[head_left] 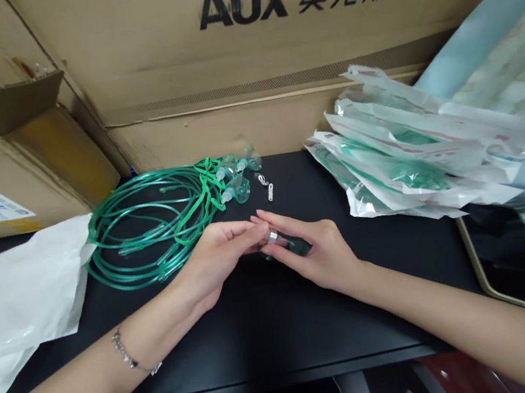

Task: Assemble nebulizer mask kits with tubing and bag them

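Both hands meet above the middle of the black table. My left hand (230, 246) is closed, its thumb and fingers pinching one end of a translucent green oxygen mask (298, 245), mostly hidden by the fingers. My right hand (320, 250) grips the same piece from the other side. A silvery metal nose strip (273, 237) shows between the fingertips. Just beyond the hands lie two small metal strips (270, 191). Several clear green masks (241, 189) with green straps (201, 207) rest to their left, joined to coiled green tubing (122, 251).
Sealed bags (401, 151) with green contents are piled at the right. A phone (517, 260) lies at the right edge. White plastic bags (19, 287) cover the left side. Cardboard boxes (239, 65) stand along the back, and pale blue cloth (491, 27) hangs at the right.
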Motion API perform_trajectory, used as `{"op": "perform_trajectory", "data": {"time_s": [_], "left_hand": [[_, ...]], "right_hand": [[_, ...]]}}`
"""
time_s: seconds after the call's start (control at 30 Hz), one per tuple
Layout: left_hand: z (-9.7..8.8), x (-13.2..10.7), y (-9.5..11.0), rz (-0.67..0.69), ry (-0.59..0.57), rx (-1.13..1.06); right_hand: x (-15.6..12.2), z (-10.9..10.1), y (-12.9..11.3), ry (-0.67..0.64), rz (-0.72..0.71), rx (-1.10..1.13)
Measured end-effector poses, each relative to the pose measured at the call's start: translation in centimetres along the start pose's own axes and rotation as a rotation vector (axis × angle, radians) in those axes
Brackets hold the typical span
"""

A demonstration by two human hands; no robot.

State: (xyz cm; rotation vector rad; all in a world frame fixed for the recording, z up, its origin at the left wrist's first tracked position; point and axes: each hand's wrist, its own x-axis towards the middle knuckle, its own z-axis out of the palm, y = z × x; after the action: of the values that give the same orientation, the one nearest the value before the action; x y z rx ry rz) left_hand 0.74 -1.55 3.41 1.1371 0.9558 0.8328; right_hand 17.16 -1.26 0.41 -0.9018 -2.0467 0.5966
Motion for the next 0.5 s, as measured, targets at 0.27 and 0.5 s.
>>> {"op": "perform_trajectory", "data": {"time_s": [0.27,0.5], "left_hand": [[-0.7,0.9,0.3,0.036,0.007,0.116],[-1.4,1.5,0.5,0.197,0.041,0.275]], "right_hand": [[1.0,-1.3,0.2,-0.098,0.081,0.381],[2.4,-3.4,1.6,-0.338,0.577,0.785]]}}
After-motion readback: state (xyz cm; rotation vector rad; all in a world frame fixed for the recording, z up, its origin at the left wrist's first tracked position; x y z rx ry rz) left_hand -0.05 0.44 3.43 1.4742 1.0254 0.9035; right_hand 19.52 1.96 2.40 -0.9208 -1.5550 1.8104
